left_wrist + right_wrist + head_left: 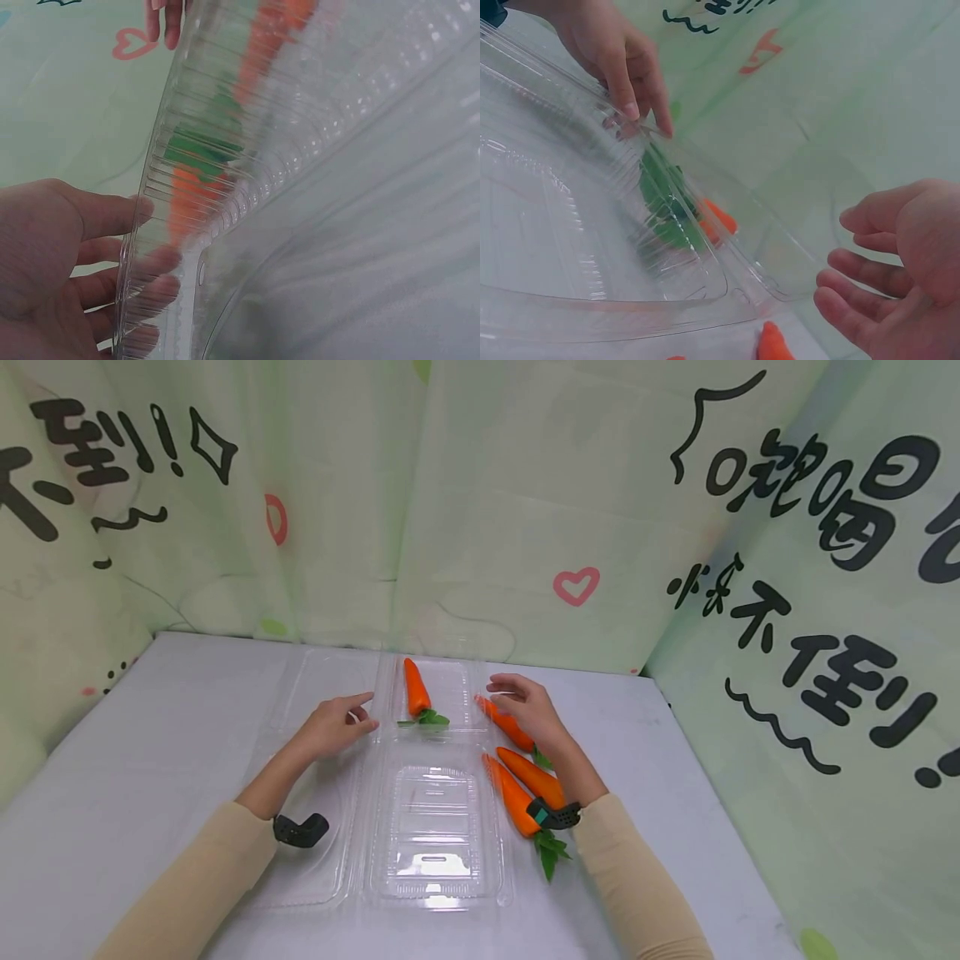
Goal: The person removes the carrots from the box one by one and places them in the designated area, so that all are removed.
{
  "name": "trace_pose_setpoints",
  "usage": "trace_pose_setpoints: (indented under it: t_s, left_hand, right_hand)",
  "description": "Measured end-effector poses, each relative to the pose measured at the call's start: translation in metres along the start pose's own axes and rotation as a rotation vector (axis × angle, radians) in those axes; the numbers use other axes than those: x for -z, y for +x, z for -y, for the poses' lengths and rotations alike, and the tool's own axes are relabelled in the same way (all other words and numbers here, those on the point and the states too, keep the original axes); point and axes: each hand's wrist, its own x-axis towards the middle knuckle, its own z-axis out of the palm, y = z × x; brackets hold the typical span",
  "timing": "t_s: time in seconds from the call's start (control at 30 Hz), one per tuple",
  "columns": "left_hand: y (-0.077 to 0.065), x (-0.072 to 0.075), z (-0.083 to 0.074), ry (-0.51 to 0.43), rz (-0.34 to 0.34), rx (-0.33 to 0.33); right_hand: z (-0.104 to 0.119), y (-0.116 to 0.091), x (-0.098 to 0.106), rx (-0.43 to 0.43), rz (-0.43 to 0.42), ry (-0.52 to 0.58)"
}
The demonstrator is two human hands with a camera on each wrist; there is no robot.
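Note:
An orange carrot with green leaves lies in the far clear plastic container. My left hand is at this container's left side, thumb and index finger apart. In the left wrist view its fingertips show through the clear wall; whether they touch the rim I cannot tell. My right hand hovers to the right of the far container, fingers loosely bent and holding nothing. Below it lies a second carrot, partly hidden by the hand. Two more carrots, one upper and one lower, lie near the right wrist.
A nearer clear container stands in front of the far one. Clear lids spread out to the left of the containers. A white table lies underneath, with printed curtains along its back and sides.

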Motion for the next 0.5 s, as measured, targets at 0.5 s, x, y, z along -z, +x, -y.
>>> trace_pose_setpoints:
  t_s: [0.5]
  left_hand:
    - [0.0008, 0.0002, 0.0013, 0.004, 0.001, -0.003]
  right_hand:
    - [-0.0002, 0.0029, -0.0054, -0.013, 0.008, -0.022]
